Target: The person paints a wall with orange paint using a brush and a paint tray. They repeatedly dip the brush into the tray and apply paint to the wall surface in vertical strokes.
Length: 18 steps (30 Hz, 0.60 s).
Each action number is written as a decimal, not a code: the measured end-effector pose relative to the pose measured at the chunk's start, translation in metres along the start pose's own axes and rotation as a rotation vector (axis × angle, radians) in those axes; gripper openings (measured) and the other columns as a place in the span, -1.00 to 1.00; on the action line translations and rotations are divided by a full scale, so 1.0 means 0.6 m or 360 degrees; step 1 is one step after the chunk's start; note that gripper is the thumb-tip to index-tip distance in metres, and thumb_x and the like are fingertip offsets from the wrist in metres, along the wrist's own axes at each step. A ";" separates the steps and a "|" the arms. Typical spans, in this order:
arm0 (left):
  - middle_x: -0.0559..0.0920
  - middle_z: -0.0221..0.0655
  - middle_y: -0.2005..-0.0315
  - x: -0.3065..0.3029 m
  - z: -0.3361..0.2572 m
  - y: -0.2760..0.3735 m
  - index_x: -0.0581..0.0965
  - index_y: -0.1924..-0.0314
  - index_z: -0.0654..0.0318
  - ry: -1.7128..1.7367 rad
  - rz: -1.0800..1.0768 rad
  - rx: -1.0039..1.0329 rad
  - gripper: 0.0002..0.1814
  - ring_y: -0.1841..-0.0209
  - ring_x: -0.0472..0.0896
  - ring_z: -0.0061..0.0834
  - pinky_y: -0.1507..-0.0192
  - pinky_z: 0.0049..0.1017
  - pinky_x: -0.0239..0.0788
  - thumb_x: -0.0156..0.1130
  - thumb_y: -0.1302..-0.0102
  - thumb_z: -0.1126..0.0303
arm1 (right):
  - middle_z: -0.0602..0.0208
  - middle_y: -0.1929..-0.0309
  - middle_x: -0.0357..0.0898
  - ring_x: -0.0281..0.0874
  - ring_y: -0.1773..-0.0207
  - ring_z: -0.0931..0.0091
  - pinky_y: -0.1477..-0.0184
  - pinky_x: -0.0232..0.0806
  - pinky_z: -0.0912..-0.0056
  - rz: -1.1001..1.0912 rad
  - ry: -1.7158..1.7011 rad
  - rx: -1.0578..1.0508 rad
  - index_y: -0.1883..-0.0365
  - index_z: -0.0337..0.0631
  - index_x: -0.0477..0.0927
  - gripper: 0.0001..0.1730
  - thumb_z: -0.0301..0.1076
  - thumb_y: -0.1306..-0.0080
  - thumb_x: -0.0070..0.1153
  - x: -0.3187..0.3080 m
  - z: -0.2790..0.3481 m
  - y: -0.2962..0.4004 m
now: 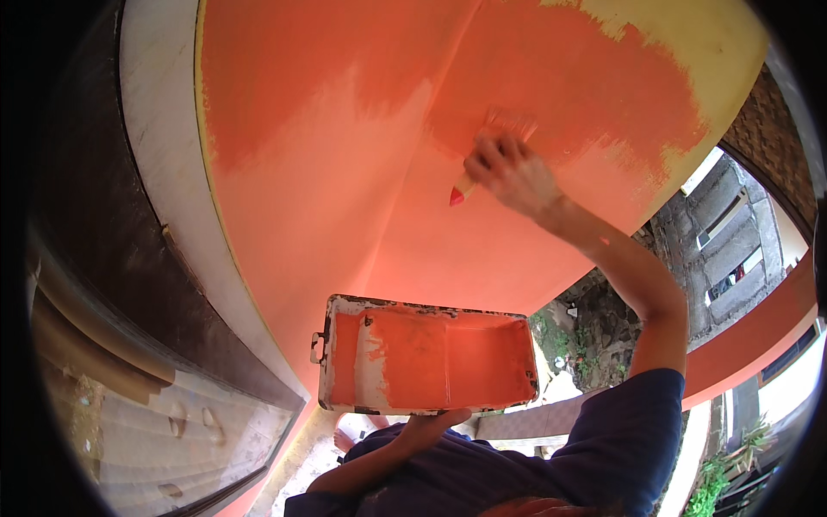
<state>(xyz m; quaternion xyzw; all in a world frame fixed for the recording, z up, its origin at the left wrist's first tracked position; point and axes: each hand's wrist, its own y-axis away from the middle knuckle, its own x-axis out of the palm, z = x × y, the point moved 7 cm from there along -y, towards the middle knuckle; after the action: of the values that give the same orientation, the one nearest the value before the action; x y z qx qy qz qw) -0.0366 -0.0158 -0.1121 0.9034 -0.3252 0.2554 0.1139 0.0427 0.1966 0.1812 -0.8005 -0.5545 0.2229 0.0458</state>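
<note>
My right hand (513, 173) grips a paintbrush (460, 189) with a pale handle and a red tip. Its bristles press on the wall, blurred by motion. The wall (310, 207) carries orange paint, darker in the upper part and lighter salmon below. Bare yellow wall (723, 58) shows along a ragged paint edge at the upper right. In front of my body, my left hand (431, 428) supports a paint tray (371, 378) from its near side, the thumb along the rim and the other fingers hidden beneath. Orange paint coats much of the tray, and dark smears mark its rim.
On the left stands a window with a dark frame (84, 168), a pale border (161, 97) and reflecting glass (174, 433). To the right, beyond the wall's edge, are a stony slope (591, 316), a grey block structure (723, 226) and an orange ledge (753, 362). A bare foot (343, 441) shows below.
</note>
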 end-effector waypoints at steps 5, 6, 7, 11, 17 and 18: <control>0.62 -0.41 0.15 0.000 -0.004 0.010 0.56 -0.01 0.33 0.0022 -0.0080 0.0086 -0.68 0.08 0.55 -0.57 0.04 -0.49 0.41 0.32 -0.31 0.37 | 0.31 0.33 0.54 0.62 0.38 0.25 0.44 0.46 0.24 0.0279 -0.0842 0.0390 0.30 -0.11 0.53 -0.87 -0.29 -0.28 0.17 0.027 -0.001 0.004; 0.62 -0.41 0.14 -0.001 0.000 0.011 0.56 -0.01 0.33 -0.0008 -0.0048 0.0030 -0.68 0.08 0.55 -0.57 0.04 -0.49 0.41 0.32 -0.31 0.37 | 0.31 0.36 0.53 0.60 0.39 0.25 0.47 0.43 0.22 0.0183 -0.0769 0.0545 0.27 -0.10 0.54 -0.85 -0.24 -0.32 0.16 0.016 -0.064 -0.008; 0.62 -0.41 0.14 0.000 0.003 0.013 0.56 -0.01 0.33 -0.0035 -0.0030 -0.0026 -0.68 0.07 0.55 -0.56 0.03 -0.48 0.41 0.31 -0.31 0.37 | 0.31 0.39 0.52 0.59 0.41 0.24 0.49 0.40 0.21 0.0081 -0.0706 0.0694 0.24 -0.09 0.56 -0.82 -0.19 -0.37 0.14 0.002 -0.129 -0.022; 0.63 -0.41 0.14 -0.002 -0.005 0.002 0.57 -0.01 0.33 -0.0059 -0.0037 0.0089 -0.69 0.07 0.55 -0.55 0.03 -0.47 0.41 0.31 -0.31 0.36 | 0.45 0.38 0.52 0.57 0.45 0.35 0.50 0.39 0.23 -0.0445 -0.0007 0.0754 0.21 -0.03 0.58 -0.82 -0.39 -0.18 0.20 -0.122 -0.220 -0.086; 0.62 -0.43 0.16 -0.003 -0.001 0.001 0.57 0.01 0.32 -0.0119 -0.0013 0.0101 -0.71 0.10 0.55 -0.57 0.07 -0.48 0.41 0.31 -0.32 0.36 | 0.43 0.16 0.52 0.56 0.23 0.45 0.33 0.52 0.38 -0.0130 -0.0068 0.0066 0.21 -0.01 0.53 -0.74 -0.42 -0.09 0.14 -0.001 -0.009 -0.010; 0.62 -0.43 0.17 -0.002 -0.002 0.000 0.57 0.01 0.32 -0.0112 0.0021 0.0102 -0.71 0.11 0.55 -0.57 0.07 -0.48 0.41 0.31 -0.32 0.36 | 0.36 0.10 0.53 0.57 0.15 0.43 0.26 0.56 0.33 0.0085 -0.0095 -0.0006 0.24 0.01 0.52 -0.78 -0.39 -0.10 0.11 0.028 0.048 0.028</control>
<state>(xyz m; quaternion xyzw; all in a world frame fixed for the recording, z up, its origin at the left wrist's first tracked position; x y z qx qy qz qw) -0.0376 -0.0148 -0.1118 0.9128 -0.3265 0.2345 0.0716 0.0501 0.2004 0.1447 -0.8081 -0.5345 0.2467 0.0216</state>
